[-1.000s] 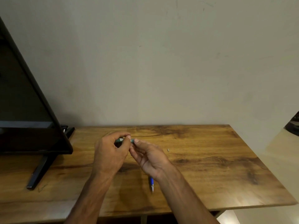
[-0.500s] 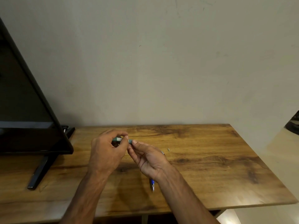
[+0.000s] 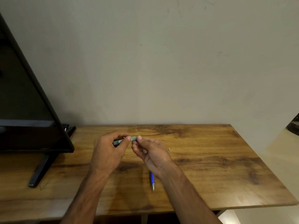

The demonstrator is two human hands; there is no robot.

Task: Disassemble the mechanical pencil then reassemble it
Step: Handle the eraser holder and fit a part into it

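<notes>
Head view, left hand (image 3: 106, 152): centre of the frame, fingers curled, thumb and forefinger pinching the mechanical pencil (image 3: 134, 138).
Head view, right hand (image 3: 155, 155): just right of the left hand, fingertips pinching the pencil's right end.
Mechanical pencil: teal, roughly level, held between both hands above the wooden table (image 3: 210, 167).
Blue pen-like piece (image 3: 152, 179): lies on the table below the right wrist.
Tiny part (image 3: 169, 149): on the table, right of the hands.
Monitor (image 3: 24, 110): dark, at the left edge of the frame.

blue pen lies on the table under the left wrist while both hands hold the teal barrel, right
No: the head view shows the blue pen under the right wrist, not the left. The left hand and right hand both hold the teal barrel.
</notes>
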